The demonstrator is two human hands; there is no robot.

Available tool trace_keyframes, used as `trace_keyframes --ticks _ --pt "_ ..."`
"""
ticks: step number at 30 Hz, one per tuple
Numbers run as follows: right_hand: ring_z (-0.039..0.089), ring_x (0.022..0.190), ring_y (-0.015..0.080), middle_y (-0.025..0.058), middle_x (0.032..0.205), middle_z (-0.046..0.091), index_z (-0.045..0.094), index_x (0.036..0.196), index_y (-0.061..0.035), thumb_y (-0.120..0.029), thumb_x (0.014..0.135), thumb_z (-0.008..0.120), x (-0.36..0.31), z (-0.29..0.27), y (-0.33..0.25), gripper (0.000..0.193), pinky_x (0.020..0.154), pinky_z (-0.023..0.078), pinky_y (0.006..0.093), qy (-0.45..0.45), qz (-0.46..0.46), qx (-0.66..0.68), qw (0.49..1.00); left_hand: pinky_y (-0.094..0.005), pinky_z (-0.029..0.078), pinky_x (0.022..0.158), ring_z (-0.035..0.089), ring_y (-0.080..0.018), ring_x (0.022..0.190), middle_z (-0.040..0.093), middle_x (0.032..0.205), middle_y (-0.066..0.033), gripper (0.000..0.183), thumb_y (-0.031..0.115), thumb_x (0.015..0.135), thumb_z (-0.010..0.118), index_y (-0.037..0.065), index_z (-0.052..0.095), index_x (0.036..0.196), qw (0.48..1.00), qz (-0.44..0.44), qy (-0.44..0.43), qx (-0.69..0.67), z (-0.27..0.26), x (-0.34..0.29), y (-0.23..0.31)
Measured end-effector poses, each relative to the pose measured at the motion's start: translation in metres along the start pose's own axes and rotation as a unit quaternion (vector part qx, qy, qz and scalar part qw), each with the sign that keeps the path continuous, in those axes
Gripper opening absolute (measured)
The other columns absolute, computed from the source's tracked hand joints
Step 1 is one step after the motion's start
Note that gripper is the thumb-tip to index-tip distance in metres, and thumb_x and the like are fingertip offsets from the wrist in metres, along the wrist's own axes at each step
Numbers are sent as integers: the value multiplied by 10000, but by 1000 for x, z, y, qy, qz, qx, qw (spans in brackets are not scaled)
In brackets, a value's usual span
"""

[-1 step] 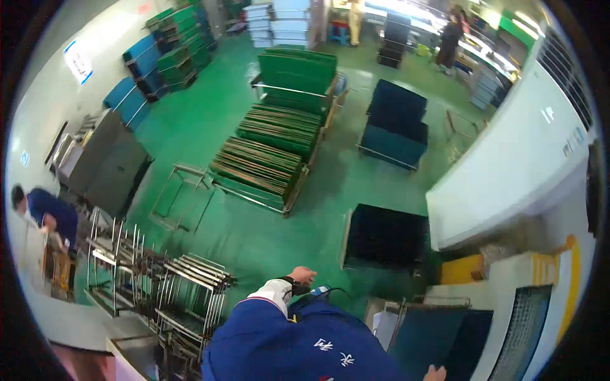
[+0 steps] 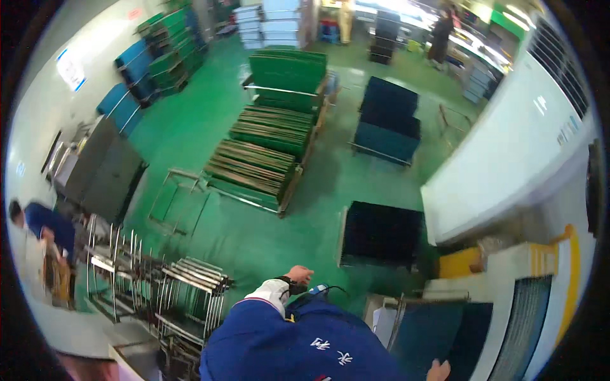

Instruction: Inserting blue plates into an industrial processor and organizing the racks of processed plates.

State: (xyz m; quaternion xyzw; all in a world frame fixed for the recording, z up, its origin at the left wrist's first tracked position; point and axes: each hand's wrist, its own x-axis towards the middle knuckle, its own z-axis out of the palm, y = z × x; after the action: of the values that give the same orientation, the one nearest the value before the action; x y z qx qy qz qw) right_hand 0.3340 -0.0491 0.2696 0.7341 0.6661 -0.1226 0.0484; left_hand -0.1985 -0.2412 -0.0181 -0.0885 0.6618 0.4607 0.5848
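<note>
My left hand (image 2: pixel 300 275) is held in front of my blue jacket, a dark band round its wrist. Its fingers look loosely curled, and I see nothing in them. Just below it are a small blue-and-white item (image 2: pixel 318 289) and a thin dark cord. At the lower edge, my right hand (image 2: pixel 438 370) is partly cut off by the picture's edge. It is next to upright dark blue-green panels (image 2: pixel 427 327) in a metal-framed rack; whether it grips one I cannot tell.
Green-panel carts (image 2: pixel 253 166) stand mid-floor, with dark panel stacks (image 2: pixel 383 235) to their right. Metal racks (image 2: pixel 194 279) and an open frame (image 2: pixel 175 203) are at left. A white cabinet (image 2: pixel 502 146) borders the right. A person in blue (image 2: pixel 51 225) bends at far left.
The view has shifted slightly, so the carts and stacks sit a little further left. My hands have hardly moved.
</note>
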Motion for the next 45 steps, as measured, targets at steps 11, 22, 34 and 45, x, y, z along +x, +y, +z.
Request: trace_keyframes --ticks 11,22,34,45 --pt "556 651 372 209 716 593 602 825 41 -263 714 674 -10 -132 52 331 592 418 421 242 -30 53 968 -348 493 551 613 -267 747 595 937 -162 369 219 834 609 -16 493 1095 988 -19 -130 81 16 38 -12" --pt "550 941 225 84 1077 580 551 1103 44 -207 813 657 -23 -130 190 399 815 425 352 380 163 704 577 -318 395 412 494 -199 554 512 711 -70 155 223 915 478 69 474 908 970 -25 -155 188 113 49 12" --pt "565 890 240 73 929 597 551 935 -53 -87 819 621 104 -68 217 139 821 469 382 265 81 915 292 -327 438 507 556 -208 652 587 906 -114 301 254 853 560 9 529 1026 978 9 -117 175 137 43 21" --pt "596 815 212 107 918 626 522 915 -54 -251 898 529 171 -42 242 198 685 483 329 118 166 885 418 -363 458 545 580 -241 675 586 854 -115 274 226 828 612 11 546 984 992 4 -20 124 158 11 21"
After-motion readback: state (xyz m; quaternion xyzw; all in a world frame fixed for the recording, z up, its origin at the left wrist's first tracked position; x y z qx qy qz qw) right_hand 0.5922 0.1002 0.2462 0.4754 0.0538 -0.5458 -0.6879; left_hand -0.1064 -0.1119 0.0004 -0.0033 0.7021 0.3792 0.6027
